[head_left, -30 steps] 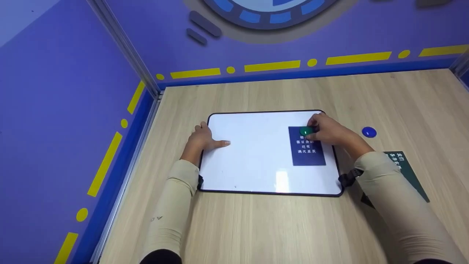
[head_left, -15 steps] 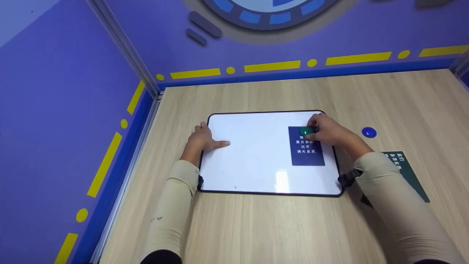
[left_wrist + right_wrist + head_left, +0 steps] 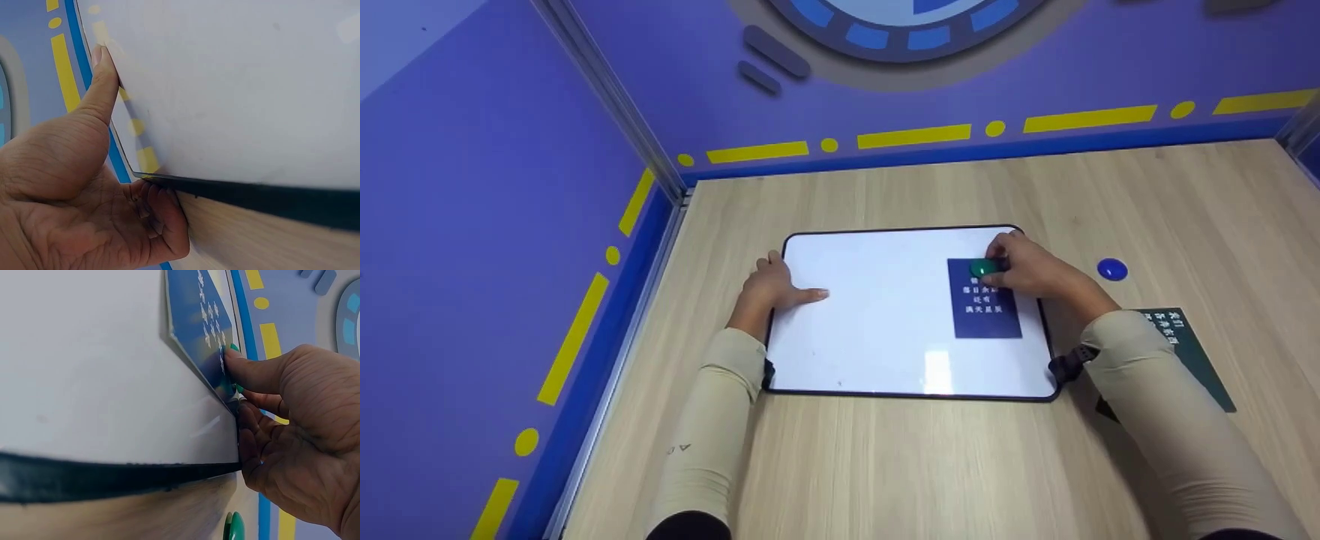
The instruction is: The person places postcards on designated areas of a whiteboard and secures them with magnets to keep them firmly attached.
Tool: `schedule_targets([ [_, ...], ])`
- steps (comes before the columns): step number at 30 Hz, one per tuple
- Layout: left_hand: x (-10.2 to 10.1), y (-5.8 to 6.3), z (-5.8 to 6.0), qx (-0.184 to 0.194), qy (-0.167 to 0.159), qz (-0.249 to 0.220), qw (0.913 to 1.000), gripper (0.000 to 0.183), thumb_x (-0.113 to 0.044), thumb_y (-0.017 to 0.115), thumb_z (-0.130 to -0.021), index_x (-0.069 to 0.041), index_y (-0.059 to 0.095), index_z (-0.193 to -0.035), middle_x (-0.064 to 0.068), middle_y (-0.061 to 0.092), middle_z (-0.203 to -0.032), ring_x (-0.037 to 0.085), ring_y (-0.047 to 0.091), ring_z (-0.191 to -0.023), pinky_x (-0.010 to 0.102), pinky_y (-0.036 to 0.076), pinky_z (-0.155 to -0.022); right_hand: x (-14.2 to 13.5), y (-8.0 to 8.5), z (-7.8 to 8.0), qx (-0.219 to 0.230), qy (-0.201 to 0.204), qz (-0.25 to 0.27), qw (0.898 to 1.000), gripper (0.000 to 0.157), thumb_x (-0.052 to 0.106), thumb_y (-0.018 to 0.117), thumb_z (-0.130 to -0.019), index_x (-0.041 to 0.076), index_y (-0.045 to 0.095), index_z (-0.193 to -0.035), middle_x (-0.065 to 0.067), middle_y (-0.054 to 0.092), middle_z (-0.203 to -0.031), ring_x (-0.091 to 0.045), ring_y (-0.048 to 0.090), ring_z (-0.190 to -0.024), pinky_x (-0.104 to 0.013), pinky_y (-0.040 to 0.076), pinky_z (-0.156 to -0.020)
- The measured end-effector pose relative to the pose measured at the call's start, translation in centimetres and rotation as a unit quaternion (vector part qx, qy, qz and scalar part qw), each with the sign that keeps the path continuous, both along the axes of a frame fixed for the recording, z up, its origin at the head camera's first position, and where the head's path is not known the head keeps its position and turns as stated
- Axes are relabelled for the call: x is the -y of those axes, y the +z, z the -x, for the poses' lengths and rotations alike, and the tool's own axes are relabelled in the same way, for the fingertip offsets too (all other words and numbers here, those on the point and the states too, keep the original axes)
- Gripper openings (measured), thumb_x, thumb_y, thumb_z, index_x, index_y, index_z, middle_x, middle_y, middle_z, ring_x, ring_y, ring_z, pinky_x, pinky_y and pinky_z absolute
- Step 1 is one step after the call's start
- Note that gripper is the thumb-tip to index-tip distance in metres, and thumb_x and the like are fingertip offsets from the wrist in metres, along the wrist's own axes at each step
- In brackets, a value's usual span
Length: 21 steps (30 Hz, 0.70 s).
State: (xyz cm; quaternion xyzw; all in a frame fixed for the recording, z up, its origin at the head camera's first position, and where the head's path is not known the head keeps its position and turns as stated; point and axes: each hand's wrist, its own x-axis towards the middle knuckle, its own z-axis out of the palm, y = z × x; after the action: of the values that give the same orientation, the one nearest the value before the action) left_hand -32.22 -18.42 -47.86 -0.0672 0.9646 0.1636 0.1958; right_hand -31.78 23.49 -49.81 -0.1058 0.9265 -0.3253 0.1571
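Note:
A whiteboard [image 3: 870, 322] with a black rim lies flat on the wooden table. My left hand [image 3: 772, 285] grips its left edge, thumb laid on the white surface and fingers curled at the rim, as the left wrist view also shows [image 3: 84, 185]. Near the right end of the board lies a dark blue card [image 3: 988, 319] with white writing. My right hand [image 3: 1031, 266] pinches a round green magnet [image 3: 981, 268] at the card's top edge. In the right wrist view, thumb and fingers mostly hide the magnet, and the card [image 3: 197, 332] stretches away from them.
A blue round magnet [image 3: 1112, 269] lies on the table right of the board. Under the right forearm, a dark green card [image 3: 1196, 356] with white writing is partly covered. Purple-blue walls [image 3: 510, 225] with yellow marks border the table at the left and back.

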Motion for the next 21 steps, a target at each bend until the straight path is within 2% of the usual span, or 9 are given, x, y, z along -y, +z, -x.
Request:
schedule_targets([
  [13, 0.2, 0.0, 0.0, 0.009, 0.004, 0.000, 1.0000, 0.132, -0.069, 0.079, -0.086, 0.004, 0.008, -0.169, 0.032, 0.028, -0.168, 0.048, 0.038, -0.155, 0.056, 0.039, -0.126, 0.0, -0.2, -0.3, 0.013, -0.011, 0.015, 1.000, 0.044, 0.014, 0.068, -0.104, -0.004, 0.053, -0.141, -0.026, 0.047, -0.146, -0.041, 0.054, -0.129, -0.059, 0.048, -0.116],
  [21, 0.1, -0.2, 0.2, 0.007, -0.006, 0.003, 1.0000, 0.133, -0.070, 0.079, -0.086, 0.005, 0.006, -0.168, 0.033, 0.027, -0.168, 0.049, 0.039, -0.155, 0.056, 0.040, -0.126, -1.5, 0.3, -1.6, -0.002, -0.019, 0.014, 1.000, 0.037, 0.005, 0.058, -0.107, -0.003, 0.055, -0.143, -0.024, 0.052, -0.142, -0.043, 0.057, -0.130, -0.060, 0.050, -0.112],
])
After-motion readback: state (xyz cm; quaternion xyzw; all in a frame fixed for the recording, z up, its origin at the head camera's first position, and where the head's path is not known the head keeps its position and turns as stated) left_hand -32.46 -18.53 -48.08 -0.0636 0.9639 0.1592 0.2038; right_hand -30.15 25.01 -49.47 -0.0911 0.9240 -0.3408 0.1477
